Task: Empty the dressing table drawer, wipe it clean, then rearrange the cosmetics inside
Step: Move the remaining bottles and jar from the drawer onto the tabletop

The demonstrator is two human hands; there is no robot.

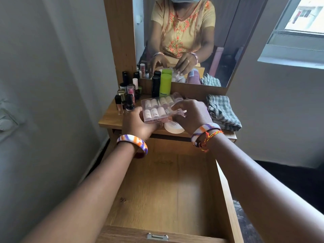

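Observation:
A clear pink plastic box (158,109) of small cosmetic bottles is lifted just above the dressing table top (109,118). My left hand (135,123) grips its left end and my right hand (192,115) grips its right end. Under the box lies a round white jar (173,128). The wooden drawer (163,186) is pulled out below my arms, and its floor is bare. A folded grey checked cloth (221,111) lies at the right of the table top.
Several small dark bottles and nail polishes (127,97) crowd the top's left side. A black tube (155,85) and a lime green bottle (165,85) stand before the mirror (228,41). A wall is on the left, a window (301,23) on the right.

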